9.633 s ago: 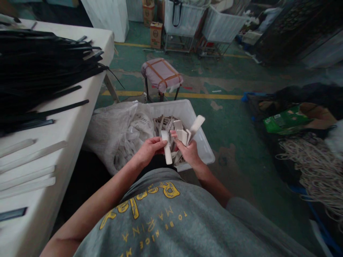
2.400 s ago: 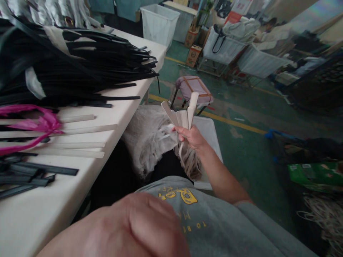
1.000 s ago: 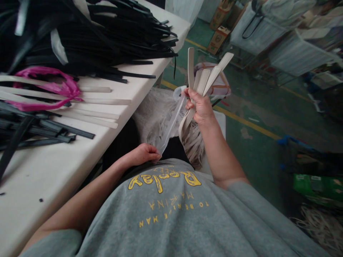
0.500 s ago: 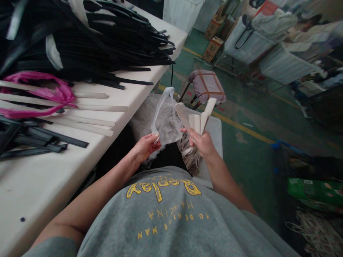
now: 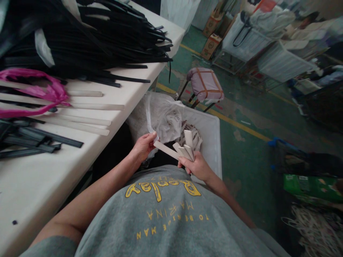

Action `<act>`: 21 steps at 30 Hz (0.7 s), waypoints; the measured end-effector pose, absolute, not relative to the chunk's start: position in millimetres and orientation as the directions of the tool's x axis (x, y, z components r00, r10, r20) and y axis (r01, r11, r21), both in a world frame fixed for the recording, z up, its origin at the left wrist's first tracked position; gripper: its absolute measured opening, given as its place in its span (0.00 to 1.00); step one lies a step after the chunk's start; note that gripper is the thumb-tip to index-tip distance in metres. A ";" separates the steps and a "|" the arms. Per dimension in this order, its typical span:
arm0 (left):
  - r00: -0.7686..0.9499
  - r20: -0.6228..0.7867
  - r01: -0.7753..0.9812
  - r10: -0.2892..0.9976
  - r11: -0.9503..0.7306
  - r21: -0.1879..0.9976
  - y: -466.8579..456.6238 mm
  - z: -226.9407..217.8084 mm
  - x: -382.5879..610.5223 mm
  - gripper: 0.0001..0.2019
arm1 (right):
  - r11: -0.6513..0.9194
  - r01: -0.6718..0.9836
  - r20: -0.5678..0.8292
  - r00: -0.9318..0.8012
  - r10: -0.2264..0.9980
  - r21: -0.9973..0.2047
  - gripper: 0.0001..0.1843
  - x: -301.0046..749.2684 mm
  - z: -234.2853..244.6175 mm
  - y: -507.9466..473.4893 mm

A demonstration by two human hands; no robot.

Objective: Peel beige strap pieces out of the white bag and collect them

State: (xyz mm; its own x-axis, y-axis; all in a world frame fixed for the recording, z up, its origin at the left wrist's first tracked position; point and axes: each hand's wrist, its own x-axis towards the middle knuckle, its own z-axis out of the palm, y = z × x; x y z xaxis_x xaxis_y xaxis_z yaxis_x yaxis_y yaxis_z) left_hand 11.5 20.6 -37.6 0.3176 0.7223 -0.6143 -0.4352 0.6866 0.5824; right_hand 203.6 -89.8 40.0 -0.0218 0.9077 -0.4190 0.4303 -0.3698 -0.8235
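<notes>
My left hand is closed in a pinch, thumb on top, on the near end of a translucent plastic strip. The strip stretches away from it over a clear plastic bag. In my right hand is a fanned bunch of several flat cream strips, held by their near ends. One cream strip points left, its tip close to my left fingertips; whether it touches them I cannot tell. Beyond the right hand, a heap of cream strips lies in a white plastic bin.
On the white table at left lie many black strips, several cream strips and a pink plastic tie. A padded stool stands beyond the bin. White carts and cartons are farther back.
My right hand has drawn nearer my body and tilted the bunch leftward, with one strip now reaching toward my left hand. The plastic strip has dropped from a raised loop. The view has shifted slightly.
</notes>
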 end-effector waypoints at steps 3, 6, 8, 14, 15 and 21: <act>0.306 -0.590 -0.419 0.747 0.662 0.621 20.2 -45.2 10.7 0.20 | -0.367 0.464 -0.423 -0.017 0.906 -0.806 0.18 201.8 37.3 -87.1; 0.296 -0.596 -0.413 0.747 0.662 0.625 19.8 -49.2 9.4 0.22 | -0.378 0.478 -0.432 -0.003 0.902 -0.793 0.18 202.1 35.5 -87.0; 0.288 -0.598 -0.414 0.748 0.660 0.626 19.4 -49.8 8.9 0.24 | -0.389 0.481 -0.439 0.011 0.899 -0.785 0.18 203.1 34.5 -87.9; 0.258 -0.545 -0.395 0.797 0.602 0.694 15.7 -46.0 10.3 0.24 | -0.387 0.506 -0.436 0.024 0.900 -0.771 0.17 206.7 28.8 -90.5; 0.251 -0.530 -0.391 0.810 0.586 0.710 15.0 -44.9 10.8 0.24 | -0.386 0.510 -0.433 0.030 0.901 -0.769 0.17 207.3 27.3 -90.6; 0.192 -0.424 -0.384 0.885 0.466 0.797 11.0 -36.6 11.8 0.18 | -0.387 0.513 -0.416 0.063 0.907 -0.766 0.18 207.7 20.5 -90.6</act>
